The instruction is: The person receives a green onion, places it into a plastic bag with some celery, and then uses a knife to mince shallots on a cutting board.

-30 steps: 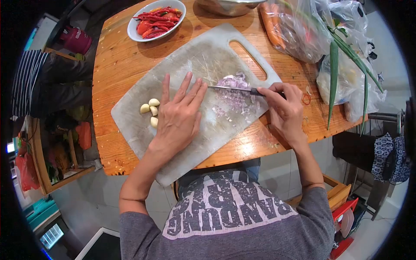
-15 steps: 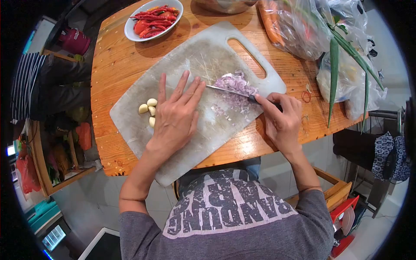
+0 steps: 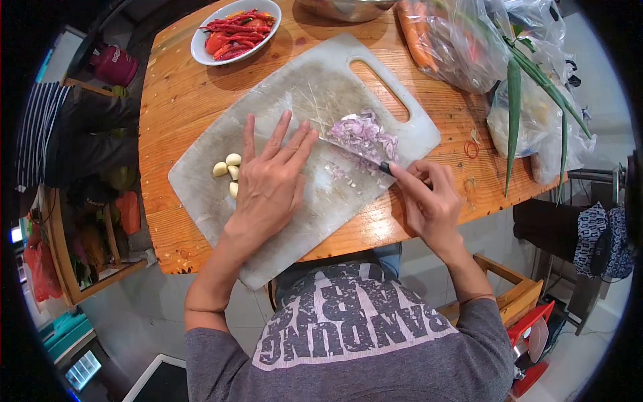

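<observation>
My right hand (image 3: 432,199) is closed around the black handle of a kitchen knife (image 3: 351,153), whose blade lies across a heap of chopped shallots (image 3: 362,132). The blade's tip reaches the fingertips of my left hand (image 3: 271,164). That hand lies flat on the scratched white cutting board (image 3: 268,258), fingers spread, holding nothing. Several peeled garlic cloves (image 3: 232,161) sit just left of it, the lowest partly beside the hand's edge. Small shallot bits are scattered below the heap.
A white bowl of red chillies and tomatoes (image 3: 198,47) stands at the back left, and a metal bowl (image 3: 348,10) at the back edge. Plastic bags with carrots (image 3: 415,37) and green leaves (image 3: 514,114) fill the right. A red rubber band (image 3: 472,149) lies near the board.
My right hand has moved slightly down and left, swinging the knife's handle end lower over the shallots. My left hand stays in place.
</observation>
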`<move>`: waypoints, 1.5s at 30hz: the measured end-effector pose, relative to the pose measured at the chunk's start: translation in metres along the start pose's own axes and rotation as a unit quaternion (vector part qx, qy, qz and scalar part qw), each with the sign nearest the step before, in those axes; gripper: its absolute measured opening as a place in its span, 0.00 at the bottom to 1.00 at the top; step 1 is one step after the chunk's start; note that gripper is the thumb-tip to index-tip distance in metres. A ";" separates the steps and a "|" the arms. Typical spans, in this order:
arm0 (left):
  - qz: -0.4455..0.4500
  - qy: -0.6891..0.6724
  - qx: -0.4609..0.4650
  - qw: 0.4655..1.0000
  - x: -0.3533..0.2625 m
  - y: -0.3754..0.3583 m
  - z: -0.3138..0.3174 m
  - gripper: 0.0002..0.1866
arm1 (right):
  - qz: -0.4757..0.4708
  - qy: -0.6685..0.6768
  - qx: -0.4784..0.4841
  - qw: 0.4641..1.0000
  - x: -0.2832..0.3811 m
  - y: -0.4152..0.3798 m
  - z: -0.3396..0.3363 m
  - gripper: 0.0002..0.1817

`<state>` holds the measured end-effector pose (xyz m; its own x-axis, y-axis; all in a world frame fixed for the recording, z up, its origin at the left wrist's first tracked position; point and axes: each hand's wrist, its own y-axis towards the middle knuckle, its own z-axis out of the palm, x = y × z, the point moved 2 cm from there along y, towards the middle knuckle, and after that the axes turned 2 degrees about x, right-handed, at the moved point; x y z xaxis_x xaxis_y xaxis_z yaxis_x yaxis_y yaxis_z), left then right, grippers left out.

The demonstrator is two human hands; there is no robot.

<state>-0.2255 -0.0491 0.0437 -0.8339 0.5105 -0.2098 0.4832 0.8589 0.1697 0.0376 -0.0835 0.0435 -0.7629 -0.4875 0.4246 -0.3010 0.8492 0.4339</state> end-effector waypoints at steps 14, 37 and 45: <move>-0.003 -0.011 -0.004 1.000 0.001 0.001 0.002 0.37 | -0.009 0.027 0.014 0.999 0.013 -0.006 -0.004 0.29; 0.005 -0.057 0.007 0.998 0.008 -0.007 -0.015 0.22 | 0.059 0.163 0.024 0.985 0.036 -0.029 0.002 0.23; 0.021 -0.037 0.003 0.999 -0.003 0.004 -0.009 0.32 | 0.054 0.106 0.008 0.993 0.003 -0.023 0.000 0.24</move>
<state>-0.2233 -0.0476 0.0537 -0.7907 0.5474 -0.2740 0.5191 0.8369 0.1739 0.0421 -0.1043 0.0351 -0.6549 -0.4238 0.6257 -0.2350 0.9011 0.3644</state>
